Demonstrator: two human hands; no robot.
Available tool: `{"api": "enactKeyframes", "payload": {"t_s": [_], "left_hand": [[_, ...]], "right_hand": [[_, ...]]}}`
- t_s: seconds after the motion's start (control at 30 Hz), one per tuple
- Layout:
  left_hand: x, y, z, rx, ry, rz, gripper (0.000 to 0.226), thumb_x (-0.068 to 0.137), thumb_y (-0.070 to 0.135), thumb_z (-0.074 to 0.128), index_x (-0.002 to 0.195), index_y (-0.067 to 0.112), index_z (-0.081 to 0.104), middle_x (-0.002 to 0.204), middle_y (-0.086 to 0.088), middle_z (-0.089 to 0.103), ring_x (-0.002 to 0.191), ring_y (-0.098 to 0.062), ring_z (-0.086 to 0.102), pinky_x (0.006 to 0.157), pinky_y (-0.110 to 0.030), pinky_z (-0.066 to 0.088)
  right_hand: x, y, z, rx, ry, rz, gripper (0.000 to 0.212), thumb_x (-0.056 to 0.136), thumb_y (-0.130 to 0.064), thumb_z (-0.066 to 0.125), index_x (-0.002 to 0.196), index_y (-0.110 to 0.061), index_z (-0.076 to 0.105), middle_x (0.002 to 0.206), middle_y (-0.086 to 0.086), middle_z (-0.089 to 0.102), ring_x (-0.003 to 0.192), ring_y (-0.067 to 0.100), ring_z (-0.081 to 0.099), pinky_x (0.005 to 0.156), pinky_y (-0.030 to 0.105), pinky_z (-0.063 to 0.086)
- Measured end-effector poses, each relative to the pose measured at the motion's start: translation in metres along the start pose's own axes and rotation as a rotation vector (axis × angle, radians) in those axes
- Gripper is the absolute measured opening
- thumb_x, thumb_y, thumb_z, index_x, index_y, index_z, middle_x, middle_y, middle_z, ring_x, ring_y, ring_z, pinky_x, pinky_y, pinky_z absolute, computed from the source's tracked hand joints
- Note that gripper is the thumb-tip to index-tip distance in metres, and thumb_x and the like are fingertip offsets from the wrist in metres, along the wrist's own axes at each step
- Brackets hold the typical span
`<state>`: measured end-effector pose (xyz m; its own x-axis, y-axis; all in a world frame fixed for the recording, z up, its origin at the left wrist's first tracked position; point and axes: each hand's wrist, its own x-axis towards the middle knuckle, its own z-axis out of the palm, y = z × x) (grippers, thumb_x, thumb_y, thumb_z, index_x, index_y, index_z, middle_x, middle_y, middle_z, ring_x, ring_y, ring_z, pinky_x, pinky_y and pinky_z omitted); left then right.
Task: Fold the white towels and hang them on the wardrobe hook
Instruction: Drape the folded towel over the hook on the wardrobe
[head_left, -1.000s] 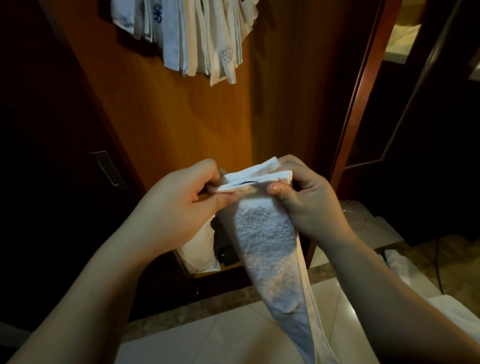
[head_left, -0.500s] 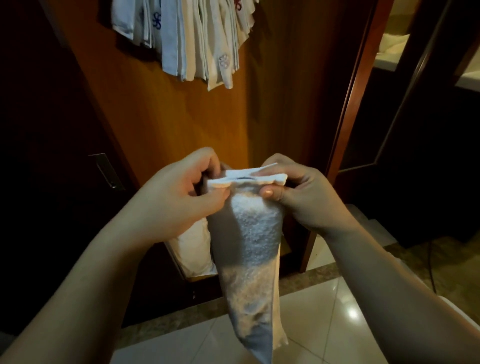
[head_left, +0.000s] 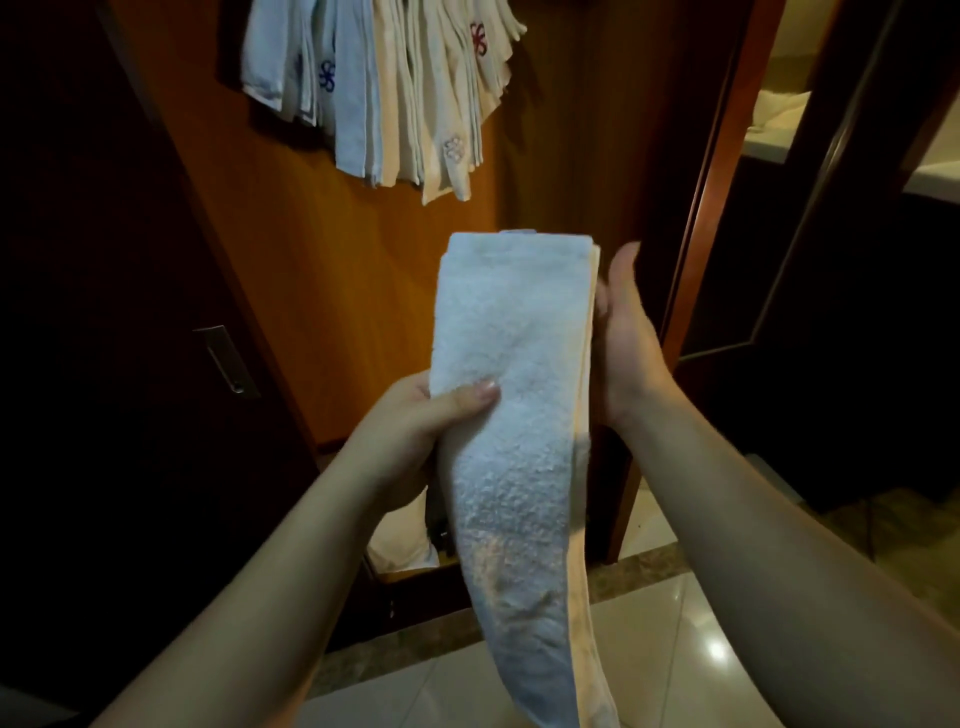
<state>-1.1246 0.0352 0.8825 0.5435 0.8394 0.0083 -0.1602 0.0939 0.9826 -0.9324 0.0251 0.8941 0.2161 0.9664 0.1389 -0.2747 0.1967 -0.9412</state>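
Head view: one folded towel in hand, a batch already hung

Head camera, looking forward and down, gives us the following items.

1. Folded white towel (head_left: 511, 415): a long narrow strip of terry, held upright in front of us at the middle of the picture. Its top is a rounded fold; its lower end trails toward the bottom edge, over the floor.

2. Left hand (head_left: 415, 431): we grip the strip at its left edge, about a third of the way down. The thumb (head_left: 470, 397) lies across the front face; the other fingers are behind the cloth and hidden.

3. Right hand (head_left: 623, 332): fingers straight and close together, palm turned toward the towel, flat against its right edge near the top. We pinch nothing with it.

4. Hanging towels (head_left: 395, 93): a fanned bunch of white folded pieces high on the wooden wardrobe panel (head_left: 311, 270), well above the one we hold. Some carry small blue, red or white embroidered flowers. Their hook is out of view.

5. Metal latch plate (head_left: 226, 361): on the dark door to the left.

6. Tiled floor (head_left: 665, 644): pale and glossy, with a darker stone strip at the wardrobe's foot.

7. White cloth (head_left: 400, 540): low inside the wardrobe, behind our left wrist, partly hidden
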Motion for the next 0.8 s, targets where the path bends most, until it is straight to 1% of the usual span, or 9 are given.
{"api": "enactKeyframes", "payload": {"t_s": [0.03, 0.1, 0.17, 0.23, 0.4, 0.5, 0.6, 0.7, 0.8], "left_hand": [[0.002, 0.005, 0.002, -0.019, -0.001, -0.012, 0.016, 0.075, 0.017, 0.077, 0.089, 0.010, 0.077, 0.093, -0.010, 0.076, 0.083, -0.024, 0.074, 0.070, -0.031, 0.061], [0.008, 0.014, 0.007, -0.051, 0.016, -0.042, 0.033, 0.073, 0.022, 0.079, 0.101, 0.005, 0.070, 0.095, -0.011, 0.076, 0.085, -0.024, 0.075, 0.071, -0.034, 0.060], [0.015, 0.024, 0.009, -0.081, 0.044, -0.085, 0.040, 0.076, 0.023, 0.076, 0.110, 0.004, 0.066, 0.100, -0.012, 0.076, 0.093, -0.027, 0.074, 0.080, -0.041, 0.059], [0.023, 0.034, 0.007, -0.074, 0.087, -0.114, 0.042, 0.078, 0.024, 0.071, 0.116, 0.006, 0.065, 0.104, -0.011, 0.075, 0.096, -0.027, 0.073, 0.084, -0.044, 0.056], [0.037, 0.048, -0.004, -0.024, 0.265, -0.106, 0.021, 0.089, 0.022, 0.069, 0.107, 0.011, 0.065, 0.082, 0.001, 0.077, 0.073, -0.013, 0.075, 0.065, -0.029, 0.055], [0.042, 0.053, -0.009, -0.023, 0.307, -0.125, 0.018, 0.091, 0.022, 0.069, 0.103, 0.010, 0.063, 0.076, 0.000, 0.077, 0.070, -0.014, 0.074, 0.069, -0.034, 0.056], [0.044, 0.057, -0.012, -0.035, 0.311, -0.143, 0.022, 0.090, 0.021, 0.069, 0.107, 0.010, 0.062, 0.078, -0.002, 0.077, 0.072, -0.016, 0.075, 0.068, -0.035, 0.057], [0.046, 0.059, -0.014, -0.049, 0.315, -0.158, 0.021, 0.090, 0.019, 0.070, 0.106, 0.010, 0.060, 0.082, -0.005, 0.078, 0.077, -0.020, 0.076, 0.071, -0.038, 0.057], [0.051, 0.061, -0.016, -0.046, 0.360, -0.178, 0.035, 0.088, 0.019, 0.072, 0.117, 0.007, 0.057, 0.100, -0.011, 0.076, 0.091, -0.027, 0.074, 0.073, -0.042, 0.058]], "right_hand": [[0.001, 0.007, -0.004, 0.076, -0.008, 0.124, 0.073, 0.081, -0.081, 0.042, 0.124, -0.027, 0.068, 0.117, 0.004, 0.073, 0.111, 0.021, 0.069, 0.096, 0.040, 0.054], [-0.007, 0.030, -0.012, 0.054, 0.001, 0.300, 0.062, 0.099, -0.060, 0.040, 0.101, -0.012, 0.079, 0.085, 0.005, 0.076, 0.073, 0.011, 0.075, 0.065, 0.025, 0.059], [-0.022, 0.052, -0.016, 0.014, -0.042, 0.516, 0.070, 0.104, -0.046, 0.036, 0.071, -0.002, 0.079, 0.064, 0.006, 0.071, 0.050, 0.010, 0.069, 0.056, 0.026, 0.054], [-0.033, 0.070, -0.013, 0.006, -0.116, 0.664, 0.071, 0.096, -0.056, 0.040, 0.063, -0.007, 0.079, 0.071, 0.011, 0.074, 0.061, 0.016, 0.073, 0.070, 0.034, 0.052], [-0.040, 0.076, -0.016, 0.168, -0.225, 0.616, 0.079, 0.079, -0.078, 0.027, 0.107, -0.027, 0.080, 0.123, 0.011, 0.071, 0.113, 0.027, 0.068, 0.102, 0.048, 0.047], [-0.043, 0.071, -0.020, 0.181, -0.289, 0.545, 0.081, 0.078, -0.078, 0.027, 0.121, -0.025, 0.071, 0.127, 0.009, 0.069, 0.118, 0.027, 0.065, 0.100, 0.045, 0.052], [-0.046, 0.065, -0.019, 0.084, -0.290, 0.417, 0.075, 0.074, -0.078, 0.041, 0.128, -0.028, 0.059, 0.124, -0.001, 0.071, 0.119, 0.019, 0.065, 0.092, 0.033, 0.057], [-0.051, 0.060, -0.015, -0.040, -0.287, 0.328, 0.074, 0.068, -0.085, 0.044, 0.113, -0.031, 0.066, 0.111, -0.009, 0.075, 0.117, 0.014, 0.066, 0.084, 0.025, 0.057], [-0.051, 0.062, -0.017, -0.107, -0.365, 0.256, 0.088, 0.045, -0.093, 0.066, 0.103, -0.027, 0.074, 0.110, -0.005, 0.076, 0.110, 0.013, 0.070, 0.089, 0.030, 0.057]]}}
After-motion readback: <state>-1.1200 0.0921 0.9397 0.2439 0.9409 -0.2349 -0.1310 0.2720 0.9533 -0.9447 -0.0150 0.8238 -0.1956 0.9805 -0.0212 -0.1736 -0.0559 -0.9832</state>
